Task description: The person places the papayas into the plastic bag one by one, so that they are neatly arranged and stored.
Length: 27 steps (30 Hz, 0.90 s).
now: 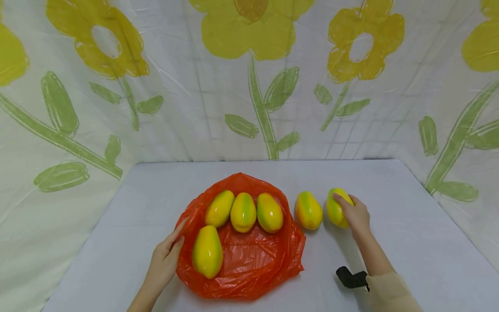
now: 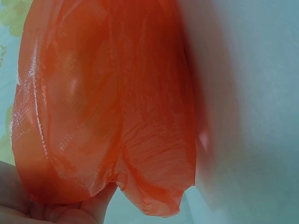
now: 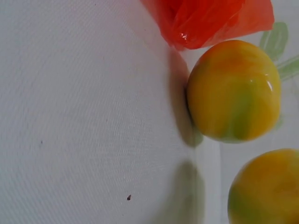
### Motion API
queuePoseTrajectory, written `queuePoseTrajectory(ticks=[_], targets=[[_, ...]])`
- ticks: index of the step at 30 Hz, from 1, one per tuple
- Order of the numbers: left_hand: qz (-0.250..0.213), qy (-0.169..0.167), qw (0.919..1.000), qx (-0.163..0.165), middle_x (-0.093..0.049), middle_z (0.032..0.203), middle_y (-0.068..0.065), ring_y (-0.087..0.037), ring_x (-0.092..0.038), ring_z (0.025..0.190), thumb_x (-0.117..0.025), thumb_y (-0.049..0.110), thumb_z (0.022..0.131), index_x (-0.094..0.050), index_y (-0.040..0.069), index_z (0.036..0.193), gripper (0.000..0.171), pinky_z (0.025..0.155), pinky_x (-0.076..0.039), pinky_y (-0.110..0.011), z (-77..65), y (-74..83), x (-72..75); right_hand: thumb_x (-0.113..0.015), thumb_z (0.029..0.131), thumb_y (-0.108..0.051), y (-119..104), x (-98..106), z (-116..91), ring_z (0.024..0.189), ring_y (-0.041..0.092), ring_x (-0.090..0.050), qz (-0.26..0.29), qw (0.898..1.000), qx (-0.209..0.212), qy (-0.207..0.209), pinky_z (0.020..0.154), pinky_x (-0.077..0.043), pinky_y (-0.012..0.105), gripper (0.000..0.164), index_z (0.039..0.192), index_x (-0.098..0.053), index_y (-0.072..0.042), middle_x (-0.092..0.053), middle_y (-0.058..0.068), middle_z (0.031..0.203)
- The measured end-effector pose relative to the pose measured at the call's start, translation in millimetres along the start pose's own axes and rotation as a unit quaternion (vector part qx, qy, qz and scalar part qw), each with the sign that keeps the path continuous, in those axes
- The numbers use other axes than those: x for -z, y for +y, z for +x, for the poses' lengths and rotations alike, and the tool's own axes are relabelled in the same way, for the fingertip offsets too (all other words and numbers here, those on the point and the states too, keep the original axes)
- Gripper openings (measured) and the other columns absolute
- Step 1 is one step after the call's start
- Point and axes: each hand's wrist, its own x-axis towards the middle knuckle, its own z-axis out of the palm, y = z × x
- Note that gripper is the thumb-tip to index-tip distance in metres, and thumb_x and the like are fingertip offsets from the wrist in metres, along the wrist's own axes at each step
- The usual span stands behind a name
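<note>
A red plastic bag (image 1: pixel 253 255) lies spread with its mouth wide, several yellow-green papayas (image 1: pixel 208 251) inside it. My left hand (image 1: pixel 165 255) holds the bag's left rim, thumb on the inner side. In the left wrist view, the bag's outer side (image 2: pixel 154 107) hides part of that hand's fingers (image 2: pixel 96 203). Out to the right, my right hand (image 1: pixel 356 214) grips another papaya (image 1: pixel 336 208) from its right side, and a shadow falls on the table below. One more papaya (image 1: pixel 309 211) rests between this one and the bag, also seen in the right wrist view (image 3: pixel 233 91).
A white cloth covers the table (image 1: pixel 128 216). Behind it hangs a pale curtain (image 1: pixel 175 108) printed with yellow flowers. A black angled piece (image 1: pixel 352 277) sticks out by the right sleeve (image 1: pixel 391 292).
</note>
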Motion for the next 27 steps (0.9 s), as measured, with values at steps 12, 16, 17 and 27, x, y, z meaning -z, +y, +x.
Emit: queuePoseTrajectory(ticks=[12, 16, 17, 27], targets=[[-0.002, -0.005, 1.0, 0.0, -0.046, 0.141, -0.027, -0.041, -0.039, 0.134, -0.043, 0.004, 0.102, -0.045, -0.004, 0.142, 0.041, 0.105, -0.031, -0.046, 0.6, 0.7, -0.2, -0.046, 0.096, -0.055, -12.9, 3.5, -19.6, 0.112, 0.035, -0.041, 0.007, 0.999, 0.032, 0.001, 0.08, -0.04, 0.036, 0.082, 0.152, -0.024, 0.001, -0.035, 0.028, 0.146], [-0.002, -0.003, 1.0, -0.001, -0.047, 0.14, -0.026, -0.04, -0.041, 0.133, -0.043, 0.004, 0.102, -0.046, -0.004, 0.141, 0.04, 0.105, -0.031, -0.044, 0.3, 1.2, -0.7, -0.046, 0.097, -0.054, -18.6, 4.4, -27.6, 0.111, 0.035, -0.041, 0.01, 0.999, 0.045, 0.003, 0.081, -0.041, 0.037, 0.081, 0.153, -0.024, 0.0, -0.035, 0.028, 0.146], [-0.005, -0.003, 1.0, -0.003, -0.047, 0.14, -0.026, -0.041, -0.041, 0.133, -0.043, 0.004, 0.102, -0.046, -0.004, 0.141, 0.04, 0.105, -0.031, -0.044, 0.3, 1.3, -0.9, -0.046, 0.097, -0.054, -19.9, 4.7, -29.6, 0.111, 0.035, -0.041, 0.011, 0.999, 0.047, 0.004, 0.081, -0.041, 0.037, 0.08, 0.153, -0.024, -0.001, -0.036, 0.028, 0.146], [-0.007, -0.016, 0.9995, 0.027, -0.042, 0.143, -0.028, -0.043, -0.038, 0.134, -0.041, 0.005, 0.103, -0.041, -0.006, 0.143, 0.042, 0.104, -0.033, -0.048, 1.9, 1.0, 0.0, -0.048, 0.098, -0.049, -34.0, -0.3, -50.5, 0.105, 0.03, -0.042, 0.036, 0.997, 0.072, -0.008, 0.08, -0.042, 0.034, 0.073, 0.153, -0.027, -0.006, -0.04, 0.023, 0.139]])
